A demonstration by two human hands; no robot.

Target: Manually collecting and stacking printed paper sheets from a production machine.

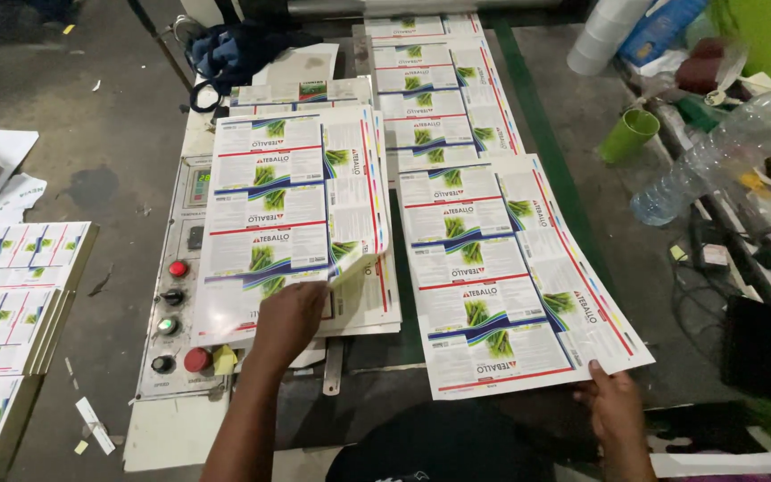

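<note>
Two glossy printed sheets look thin, floppy and slippery, so we pinch their near edges: left hand [289,319] grasping the curling stack sheet [269,210], right hand [616,402] gripping the long sheet [510,277].

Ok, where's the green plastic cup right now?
In the head view the green plastic cup stands upper right on the dark worktop, right of the row of printed label sheets and left of the clear plastic bottle lying on its side.
</note>
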